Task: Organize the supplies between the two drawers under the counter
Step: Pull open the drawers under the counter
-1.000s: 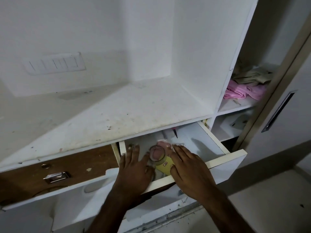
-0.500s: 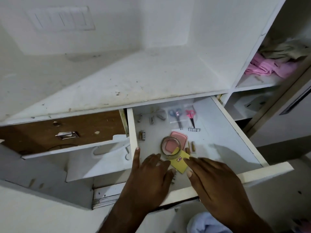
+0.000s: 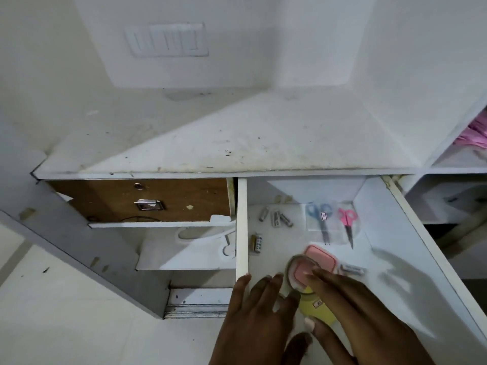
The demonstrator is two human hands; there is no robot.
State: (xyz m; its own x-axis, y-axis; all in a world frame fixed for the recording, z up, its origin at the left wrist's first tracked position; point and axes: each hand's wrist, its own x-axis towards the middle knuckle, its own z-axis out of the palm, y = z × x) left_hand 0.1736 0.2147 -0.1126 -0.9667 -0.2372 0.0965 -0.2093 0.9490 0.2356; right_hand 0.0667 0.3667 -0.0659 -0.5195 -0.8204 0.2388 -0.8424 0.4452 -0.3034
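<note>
The white right drawer (image 3: 242, 225) stands pulled out. In it lie a clear tape roll (image 3: 291, 272), a pink case (image 3: 320, 256), a yellow pad (image 3: 316, 309), blue scissors (image 3: 321, 219) in a clear packet, pink scissors (image 3: 347, 222) and several batteries (image 3: 275, 218). My left hand (image 3: 258, 320) hovers over the drawer's left wall with its fingers straight and its fingertips beside the tape roll. My right hand (image 3: 355, 312) reaches over the yellow pad. Its straight fingers touch the tape roll and the pink case, and its thumb lies at the pad's near edge. The left drawer (image 3: 158, 198) has a brown front with a metal handle.
The white counter (image 3: 237, 138) runs above both drawers, with a switch panel (image 3: 166, 39) on the wall behind. A lower white drawer (image 3: 184, 248) juts out under the brown one. Shelves at the right hold pink cloth (image 3: 474, 135). Another battery (image 3: 353, 270) lies right of the pink case.
The right drawer came out further, showing the scissors and batteries. Both hands left the drawer's front edge and moved inside, onto the tape roll and yellow pad. The view tilted down.
</note>
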